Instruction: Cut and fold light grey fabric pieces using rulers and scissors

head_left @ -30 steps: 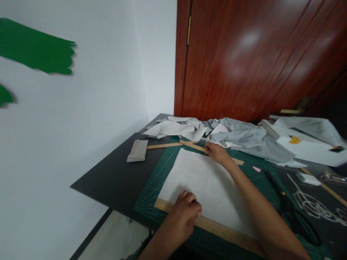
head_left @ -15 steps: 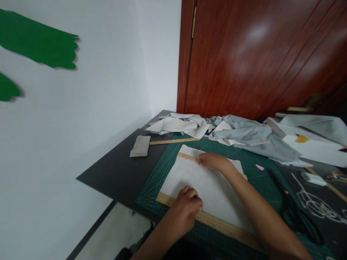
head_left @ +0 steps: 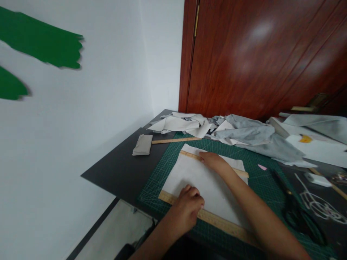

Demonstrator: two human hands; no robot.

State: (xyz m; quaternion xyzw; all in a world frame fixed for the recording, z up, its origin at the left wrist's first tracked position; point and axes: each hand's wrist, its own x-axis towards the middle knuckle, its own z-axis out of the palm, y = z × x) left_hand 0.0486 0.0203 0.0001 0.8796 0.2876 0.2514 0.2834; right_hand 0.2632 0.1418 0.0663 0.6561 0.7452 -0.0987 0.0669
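Note:
A white piece of cloth (head_left: 208, 182) lies flat on a green cutting mat (head_left: 153, 182). Along its near edge runs a wide wooden ruler (head_left: 222, 222), and my left hand (head_left: 189, 203) is closed over it with fingers curled at the cloth's edge. My right hand (head_left: 213, 159) reaches across the cloth. Its fingers are closed at a thinner wooden ruler (head_left: 189, 155) that crosses near the far edge; the fingertips are partly hidden. My right forearm covers part of that ruler and of the cloth.
Black scissors (head_left: 295, 209) and a pink chalk piece (head_left: 262, 167) lie at right, by a white cord (head_left: 320, 207). Grey fabric scraps (head_left: 244, 130) line the back. A folded cloth (head_left: 142, 144) and another wooden ruler (head_left: 176, 140) are at far left. A wall stands left.
The view has shifted slightly. More of the thin ruler's right end shows beyond my right forearm, lying over the cloth. My left hand stays on the wide ruler.

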